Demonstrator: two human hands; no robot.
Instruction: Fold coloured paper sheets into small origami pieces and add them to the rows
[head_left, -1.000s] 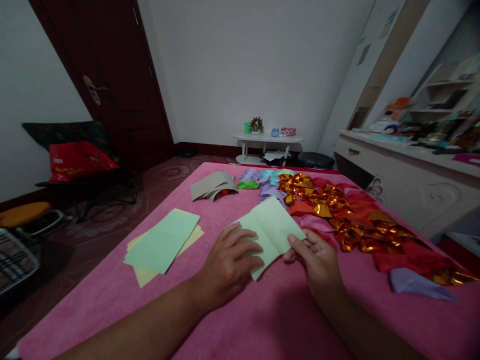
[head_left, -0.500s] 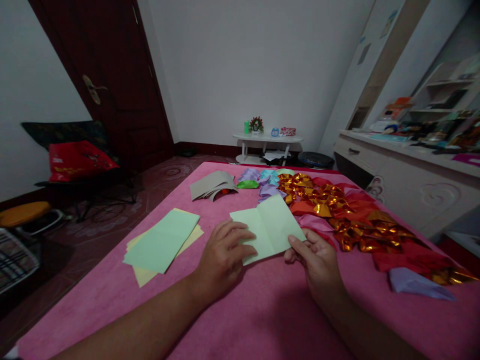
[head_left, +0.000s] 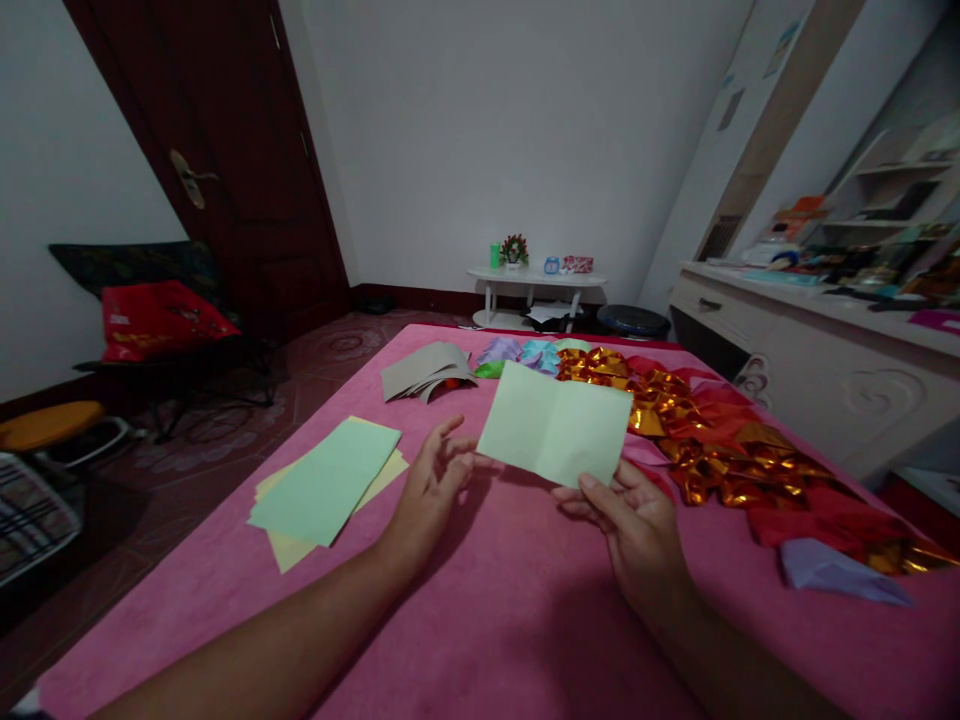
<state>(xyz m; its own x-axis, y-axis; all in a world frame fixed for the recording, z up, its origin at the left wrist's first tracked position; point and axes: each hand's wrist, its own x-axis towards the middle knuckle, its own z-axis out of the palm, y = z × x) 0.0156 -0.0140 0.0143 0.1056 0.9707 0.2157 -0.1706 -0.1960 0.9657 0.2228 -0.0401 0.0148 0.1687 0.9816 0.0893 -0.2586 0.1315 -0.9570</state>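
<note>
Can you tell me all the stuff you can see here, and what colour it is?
green sheet: one, pale green, creased down the middle, held up above the table
paper stack: a few sheets, green on yellow, on the left of the table
card pieces: several, grey, far side of the table
foil shapes: many, gold and red, on the right of the table
folded shapes: several, purple, blue and green, beside the foil
tablecloth: one, pink
door: one, dark red, back left
small table: one, white, by the far wall
left hand: fingertips at the sheet's left corner
right hand: holds the sheet's bottom edge
</note>
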